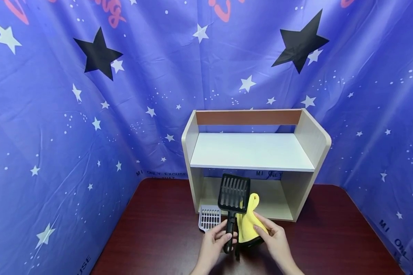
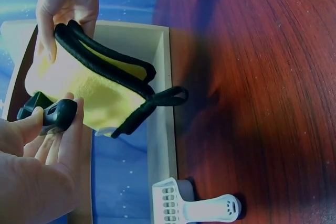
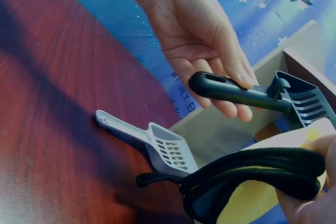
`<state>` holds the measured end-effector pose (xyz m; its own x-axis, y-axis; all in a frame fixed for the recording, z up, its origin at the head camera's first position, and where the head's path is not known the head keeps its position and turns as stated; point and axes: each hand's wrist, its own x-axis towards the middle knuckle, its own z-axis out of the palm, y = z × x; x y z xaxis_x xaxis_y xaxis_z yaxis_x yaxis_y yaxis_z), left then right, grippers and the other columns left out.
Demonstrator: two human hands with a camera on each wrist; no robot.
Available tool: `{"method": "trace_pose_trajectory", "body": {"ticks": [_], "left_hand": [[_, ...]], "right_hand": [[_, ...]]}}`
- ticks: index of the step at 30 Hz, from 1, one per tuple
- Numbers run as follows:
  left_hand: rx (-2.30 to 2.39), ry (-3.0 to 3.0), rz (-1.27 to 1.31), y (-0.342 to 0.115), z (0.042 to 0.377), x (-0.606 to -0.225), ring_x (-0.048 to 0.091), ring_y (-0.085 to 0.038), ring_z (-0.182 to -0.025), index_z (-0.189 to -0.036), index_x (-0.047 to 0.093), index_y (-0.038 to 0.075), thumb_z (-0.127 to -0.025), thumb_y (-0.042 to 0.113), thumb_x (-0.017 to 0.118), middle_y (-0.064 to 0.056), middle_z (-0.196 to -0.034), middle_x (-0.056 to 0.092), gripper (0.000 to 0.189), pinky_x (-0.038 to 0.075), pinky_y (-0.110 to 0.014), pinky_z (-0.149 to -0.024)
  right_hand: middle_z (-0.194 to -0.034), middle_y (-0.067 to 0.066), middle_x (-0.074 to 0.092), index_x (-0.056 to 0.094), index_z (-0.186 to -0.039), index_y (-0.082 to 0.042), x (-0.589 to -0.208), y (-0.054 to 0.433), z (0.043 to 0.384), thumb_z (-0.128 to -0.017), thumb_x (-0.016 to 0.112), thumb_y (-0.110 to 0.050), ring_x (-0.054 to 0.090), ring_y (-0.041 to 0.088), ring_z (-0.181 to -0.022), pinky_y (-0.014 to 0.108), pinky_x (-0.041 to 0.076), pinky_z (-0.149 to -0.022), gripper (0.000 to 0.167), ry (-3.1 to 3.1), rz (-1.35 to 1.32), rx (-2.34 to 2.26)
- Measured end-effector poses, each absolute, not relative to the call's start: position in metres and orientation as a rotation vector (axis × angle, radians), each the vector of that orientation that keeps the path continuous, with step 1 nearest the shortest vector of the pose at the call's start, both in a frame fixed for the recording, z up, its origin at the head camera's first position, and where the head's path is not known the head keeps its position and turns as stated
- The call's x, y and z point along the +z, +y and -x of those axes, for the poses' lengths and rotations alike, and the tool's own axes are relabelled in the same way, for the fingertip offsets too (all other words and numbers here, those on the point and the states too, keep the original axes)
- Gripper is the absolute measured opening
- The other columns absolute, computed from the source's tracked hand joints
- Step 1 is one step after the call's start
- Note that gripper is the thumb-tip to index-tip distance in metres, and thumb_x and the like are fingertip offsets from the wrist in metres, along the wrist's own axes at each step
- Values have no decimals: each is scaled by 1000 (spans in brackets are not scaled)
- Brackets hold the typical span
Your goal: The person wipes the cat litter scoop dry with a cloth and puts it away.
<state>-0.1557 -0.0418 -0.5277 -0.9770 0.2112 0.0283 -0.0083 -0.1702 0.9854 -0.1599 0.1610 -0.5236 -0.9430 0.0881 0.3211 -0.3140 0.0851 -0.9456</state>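
Observation:
My left hand (image 1: 211, 244) holds a black slotted litter scoop (image 1: 232, 208) by its handle, the slotted head pointing up and away. In the right wrist view, the thumb presses on top of that handle and the fingers lie beneath it. My right hand (image 1: 276, 240) pinches a yellow cloth (image 1: 248, 226) with black edging and a small black hanging loop. The cloth hangs folded just right of the scoop, its edges forming an opening in the right wrist view. A light grey litter scoop (image 3: 164, 148) lies on the table to the left, touched by neither hand.
A small two-level shelf unit (image 1: 251, 152) stands on the dark red wooden table (image 1: 151, 229), just beyond both hands. Its lower compartment faces me. A blue star-printed curtain (image 1: 179, 91) hangs behind it and along both sides.

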Motion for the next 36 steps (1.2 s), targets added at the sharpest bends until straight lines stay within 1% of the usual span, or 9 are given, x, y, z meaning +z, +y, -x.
{"method": "trace_pose_trajectory", "body": {"ticks": [6, 11, 15, 19, 23, 26, 29, 32, 36], "left_hand": [[2256, 1979, -226, -39, 154, -525, 73, -42, -87, -145, 43, -8, -96, 1, 60, -37, -107, 68, 52, 63, -27, -70], [2260, 1991, -197, -37, 153, -522, 75, -37, -84, -145, 44, -6, -96, 2, 61, -36, -106, 69, 52, 63, -28, -69], [2272, 1973, -172, -35, 153, -522, 75, -37, -87, -145, 42, -7, -96, 2, 61, -35, -105, 69, 54, 63, -29, -70], [2272, 1983, -160, -32, 153, -522, 74, -39, -88, -146, 39, -10, -96, 2, 61, -33, -103, 71, 56, 63, -28, -68], [2277, 1996, -156, -30, 153, -521, 73, -43, -89, -145, 38, -12, -95, 2, 62, -32, -102, 71, 57, 63, -29, -68], [2272, 1997, -142, -29, 152, -522, 73, -42, -88, -145, 39, -12, -95, 1, 62, -32, -100, 72, 57, 63, -31, -68], [2248, 2005, -120, -30, 149, -525, 74, -40, -86, -144, 40, -12, -94, -1, 62, -30, -97, 73, 56, 63, -32, -67], [2234, 2011, -109, -30, 147, -529, 74, -41, -84, -143, 41, -13, -93, -3, 62, -30, -96, 73, 55, 63, -33, -67], [2262, 1994, -107, -31, 147, -532, 73, -44, -84, -143, 41, -13, -93, -5, 62, -31, -96, 72, 56, 63, -35, -67]], "right_hand": [[-118, -25, 65, 61, -126, 12, -527, 155, 160, -90, 66, 4, 62, -9, -102, 10, 56, -77, 38, -2074, -317, 1859], [-120, -24, 63, 63, -125, 9, -526, 151, 161, -90, 67, 4, 61, -10, -104, 10, 55, -78, 36, -2071, -372, 1793], [-120, -21, 64, 66, -124, 5, -526, 149, 162, -89, 68, 3, 60, -11, -104, 9, 55, -77, 35, -2094, -366, 1727], [-119, -13, 68, 68, -122, 2, -526, 146, 162, -88, 70, 2, 61, -11, -102, 10, 56, -75, 34, -2116, -380, 1650], [-116, 4, 72, 71, -119, -1, -525, 143, 163, -86, 72, 2, 62, -9, -99, 8, 54, -74, 34, -2134, -406, 1553], [-113, 12, 74, 73, -117, -5, -526, 143, 163, -84, 73, 1, 63, -9, -98, 6, 52, -75, 34, -2177, -397, 1478], [-112, 11, 75, 75, -116, -12, -528, 143, 160, -84, 74, -2, 63, -7, -98, 8, 53, -77, 34, -2264, -368, 1431], [-111, 7, 76, 75, -115, -17, -530, 143, 157, -84, 74, -3, 65, -5, -99, 14, 56, -78, 34, -2342, -332, 1420], [-111, 4, 76, 76, -113, -19, -530, 141, 155, -84, 74, -3, 65, -5, -97, 17, 58, -79, 33, -2368, -258, 1485]]}}
